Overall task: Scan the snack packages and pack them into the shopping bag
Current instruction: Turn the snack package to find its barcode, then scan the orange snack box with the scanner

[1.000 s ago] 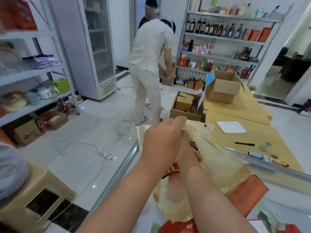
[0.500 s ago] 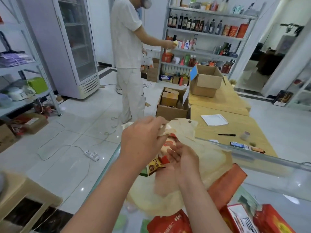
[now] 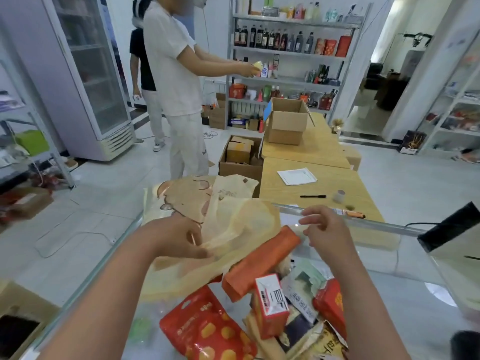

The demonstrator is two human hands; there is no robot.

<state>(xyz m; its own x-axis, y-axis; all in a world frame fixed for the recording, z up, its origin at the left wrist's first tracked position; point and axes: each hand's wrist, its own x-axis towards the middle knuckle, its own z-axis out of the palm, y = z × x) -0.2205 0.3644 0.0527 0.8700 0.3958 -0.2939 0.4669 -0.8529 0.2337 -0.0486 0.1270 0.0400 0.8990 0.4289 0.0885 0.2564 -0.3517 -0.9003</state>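
Note:
A translucent yellowish shopping bag (image 3: pixel 233 224) with a cartoon print lies on the glass counter (image 3: pixel 389 294). My left hand (image 3: pixel 179 240) grips the bag's edge near its opening. My right hand (image 3: pixel 324 232) hovers to the right of the bag with loosely curled fingers and holds nothing. Below the hands lies a pile of snack packages: a long orange pack (image 3: pixel 259 263), a red pouch with yellow spots (image 3: pixel 207 328), a red and white box (image 3: pixel 271 302), a pale green packet (image 3: pixel 304 289) and a red packet (image 3: pixel 332 302).
A dark device (image 3: pixel 452 227) stands at the counter's right. Beyond the counter are wooden tables (image 3: pixel 324 188) with paper, a pen and an open cardboard box (image 3: pixel 285 120). A person in white (image 3: pixel 179 81) stands at the shelves; another stands behind. A fridge (image 3: pixel 91 74) is at left.
My right hand has come out of the bag and moved right, with nothing in it. My left hand has lowered along the bag's edge. The view has tilted down onto the snack pile.

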